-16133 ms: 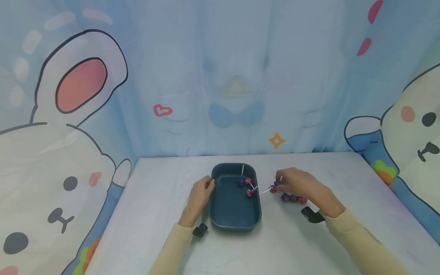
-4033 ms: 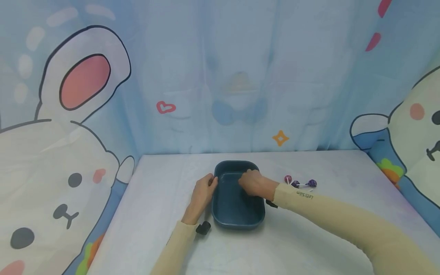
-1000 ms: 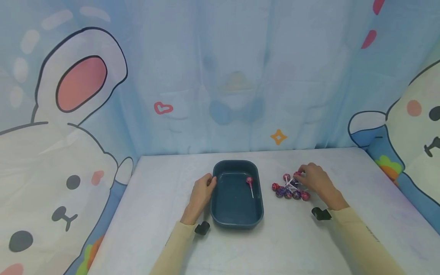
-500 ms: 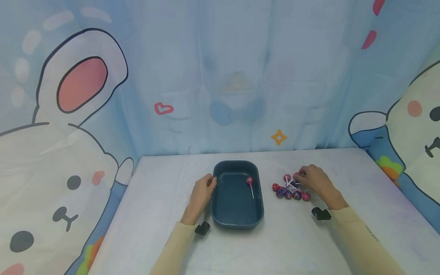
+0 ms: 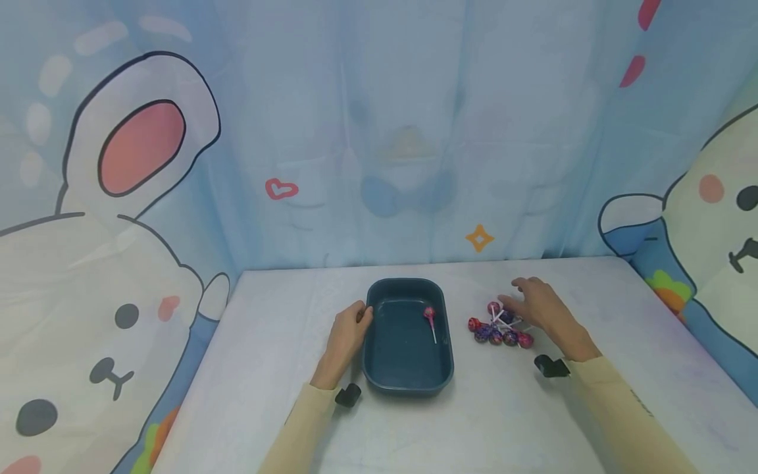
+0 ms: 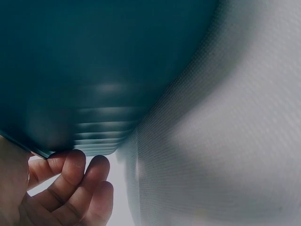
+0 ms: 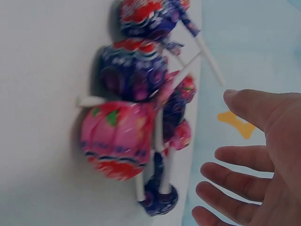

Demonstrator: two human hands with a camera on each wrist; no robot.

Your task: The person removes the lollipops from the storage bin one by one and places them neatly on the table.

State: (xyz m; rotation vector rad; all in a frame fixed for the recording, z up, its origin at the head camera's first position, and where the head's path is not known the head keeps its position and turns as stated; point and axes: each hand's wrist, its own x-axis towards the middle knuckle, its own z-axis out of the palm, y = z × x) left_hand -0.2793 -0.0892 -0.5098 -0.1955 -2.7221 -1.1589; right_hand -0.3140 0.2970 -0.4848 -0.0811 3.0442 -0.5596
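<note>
My left hand (image 5: 348, 332) grips the left rim of a dark teal plastic box (image 5: 408, 362); in the left wrist view its curled fingers (image 6: 73, 165) meet the box's edge. Inside, near the right wall, lies one pink lollipop (image 5: 429, 312) with its white stick toward me. My right hand (image 5: 541, 309) is spread just beyond a pile of lollipops (image 5: 495, 336) on the table, its thumb and fingers apart and holding nothing. The right wrist view shows a pink lollipop (image 7: 117, 136) and several purple ones, with sticks crossing, beside that hand.
A white-covered table (image 5: 296, 303) bears the box and the pile. Behind it hangs a pale blue curtain (image 5: 326, 131) printed with cartoon animals. A black wrist camera (image 5: 348, 395) sits below each hand.
Four seconds ago my right hand was in the box. A second ago it was at the pile's far edge on a pink lollipop; now its fingers have parted from it. The left hand stays.
</note>
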